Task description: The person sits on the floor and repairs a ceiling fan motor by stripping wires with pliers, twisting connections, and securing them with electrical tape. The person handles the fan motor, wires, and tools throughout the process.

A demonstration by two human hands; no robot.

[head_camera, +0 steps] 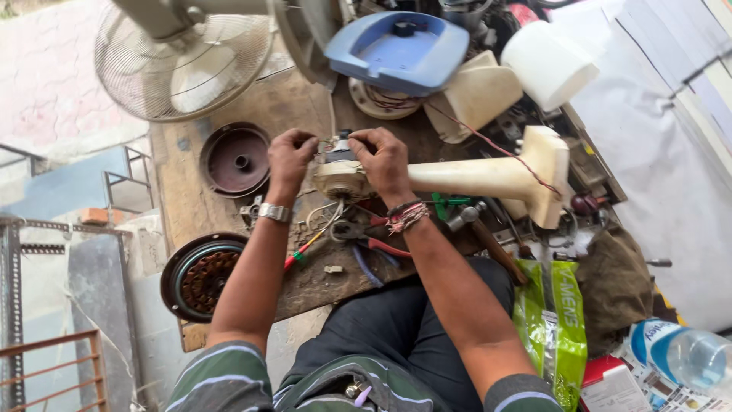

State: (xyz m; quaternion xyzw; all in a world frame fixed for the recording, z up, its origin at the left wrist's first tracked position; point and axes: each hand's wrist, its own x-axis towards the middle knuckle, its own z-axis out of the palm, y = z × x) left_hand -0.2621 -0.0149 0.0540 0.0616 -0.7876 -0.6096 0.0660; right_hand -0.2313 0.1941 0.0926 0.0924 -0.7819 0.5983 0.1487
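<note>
Left hand [290,155] curled shut, fingertips pinched on the wiring at the top of the small fan motor [339,149]; silver wristwatch [274,212] strapped just below, at 6 o'clock from the knuckles; right hand [383,160] closed too, thumb and fingers gripping the same motor from 3 o'clock, red thread bands [406,217] round that wrist; motor sitting dead centre on the wooden surface [191,202], perched on the round end of the cream fan housing [488,177]; housing stretching off toward 3 o'clock, thin red wire [499,149] draped along it.

Moving outward: loose white wires [324,216] trailing at 6 o'clock from the motor; red-handled pliers [374,240] lying just below the right wrist; red and green screwdriver [301,252] beside the left forearm; hammer [488,236] at 4 o'clock, head up near the green clip; dark round motor cover [235,159] at 9 o'clock, just beside the left hand; copper-wound stator [200,275] at 8 o'clock, hanging over the surface edge.

Further out: wire fan guard [183,57] at 11 o'clock; blue plastic base [396,49] at 1 o'clock, white cylinder [547,65] beyond it; green packet [553,328] at 5 o'clock by the knee; clear water bottle [682,355] at the far lower right.
</note>
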